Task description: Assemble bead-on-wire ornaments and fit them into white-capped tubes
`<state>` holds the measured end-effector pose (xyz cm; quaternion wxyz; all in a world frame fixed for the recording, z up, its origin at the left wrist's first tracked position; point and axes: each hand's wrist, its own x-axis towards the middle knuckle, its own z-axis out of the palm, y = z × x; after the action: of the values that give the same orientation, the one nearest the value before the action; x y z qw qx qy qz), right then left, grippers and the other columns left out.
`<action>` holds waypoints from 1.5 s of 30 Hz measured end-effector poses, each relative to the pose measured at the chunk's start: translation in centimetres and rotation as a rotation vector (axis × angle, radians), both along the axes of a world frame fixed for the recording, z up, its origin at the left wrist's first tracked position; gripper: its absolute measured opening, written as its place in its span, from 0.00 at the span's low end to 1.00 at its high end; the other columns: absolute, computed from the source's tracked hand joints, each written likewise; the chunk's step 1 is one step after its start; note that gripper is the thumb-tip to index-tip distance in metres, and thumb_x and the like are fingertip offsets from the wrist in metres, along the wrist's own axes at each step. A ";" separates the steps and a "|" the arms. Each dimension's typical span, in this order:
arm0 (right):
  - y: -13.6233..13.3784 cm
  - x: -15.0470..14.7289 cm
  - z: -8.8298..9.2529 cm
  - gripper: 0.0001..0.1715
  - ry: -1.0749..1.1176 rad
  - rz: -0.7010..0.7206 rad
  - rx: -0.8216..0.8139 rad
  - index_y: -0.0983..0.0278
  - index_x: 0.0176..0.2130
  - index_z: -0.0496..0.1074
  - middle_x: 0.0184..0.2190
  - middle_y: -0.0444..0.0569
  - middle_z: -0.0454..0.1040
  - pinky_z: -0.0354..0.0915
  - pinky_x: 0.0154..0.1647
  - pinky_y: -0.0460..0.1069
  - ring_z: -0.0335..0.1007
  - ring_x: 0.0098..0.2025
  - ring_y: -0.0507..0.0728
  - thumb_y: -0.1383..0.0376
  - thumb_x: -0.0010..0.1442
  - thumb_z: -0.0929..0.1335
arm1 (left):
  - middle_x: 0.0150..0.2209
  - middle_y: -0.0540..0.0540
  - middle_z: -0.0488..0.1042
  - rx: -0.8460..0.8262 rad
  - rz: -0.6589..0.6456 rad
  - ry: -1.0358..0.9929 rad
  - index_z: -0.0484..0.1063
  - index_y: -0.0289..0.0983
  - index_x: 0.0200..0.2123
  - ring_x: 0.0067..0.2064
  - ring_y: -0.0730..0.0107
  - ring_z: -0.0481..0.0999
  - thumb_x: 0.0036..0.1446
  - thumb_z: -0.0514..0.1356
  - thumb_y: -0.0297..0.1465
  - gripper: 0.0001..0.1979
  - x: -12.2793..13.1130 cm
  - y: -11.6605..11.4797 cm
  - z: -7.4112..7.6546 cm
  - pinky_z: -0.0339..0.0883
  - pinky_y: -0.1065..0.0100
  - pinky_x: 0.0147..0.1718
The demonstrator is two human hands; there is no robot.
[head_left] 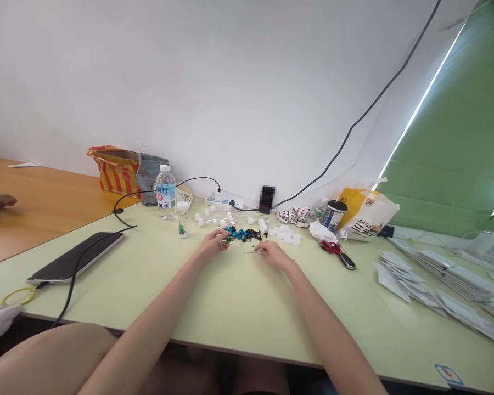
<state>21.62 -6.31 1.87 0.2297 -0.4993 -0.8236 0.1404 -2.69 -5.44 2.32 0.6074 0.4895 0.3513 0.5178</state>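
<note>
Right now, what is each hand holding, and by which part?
Left hand pinches a small green piece; the gripped part is too small to tell. Right hand holds a thin rod by one end.

Water bottle (pixel 165 192), phone (pixel 76 257) (cabled), scissors (pixel 331 247)

Bare forearms (pixel 164 307), left hand (pixel 211 246), right hand (pixel 274 255), bare knee (pixel 53 356).

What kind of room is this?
Probably an office or small workroom: a long pale desk against a plain wall, a power strip, stacks of flat packets and tiny parts.
</note>
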 end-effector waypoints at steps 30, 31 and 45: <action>-2.3 -5.2 0.2 0.19 0.335 0.139 0.322 0.61 0.42 0.72 0.31 0.47 0.64 0.62 0.36 0.48 0.64 0.32 0.53 0.74 0.57 0.59 | 0.24 0.54 0.69 0.060 -0.171 0.227 0.70 0.34 0.31 0.31 0.66 0.76 0.32 0.71 0.34 0.20 0.5 -1.5 0.7 0.70 0.64 0.36; -2.3 -5.2 0.1 0.19 0.336 0.140 0.325 0.61 0.42 0.71 0.31 0.47 0.64 0.62 0.36 0.48 0.64 0.32 0.53 0.75 0.57 0.59 | 0.24 0.54 0.69 0.069 -0.177 0.237 0.70 0.34 0.30 0.31 0.67 0.76 0.32 0.70 0.34 0.20 0.6 -1.5 0.6 0.70 0.64 0.35; -1.9 -5.2 -0.6 0.17 0.264 0.111 0.318 0.62 0.41 0.71 0.33 0.48 0.66 0.63 0.40 0.49 0.66 0.35 0.54 0.75 0.57 0.59 | 0.31 0.45 0.77 0.064 -0.226 0.196 0.68 0.33 0.28 0.29 0.69 0.76 0.33 0.70 0.33 0.19 1.1 -1.3 -0.1 0.70 0.61 0.37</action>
<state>16.38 -8.22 1.27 0.4033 -0.3878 -0.8245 0.0851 -1.57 -6.71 2.24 0.6087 0.5932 0.3347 0.4068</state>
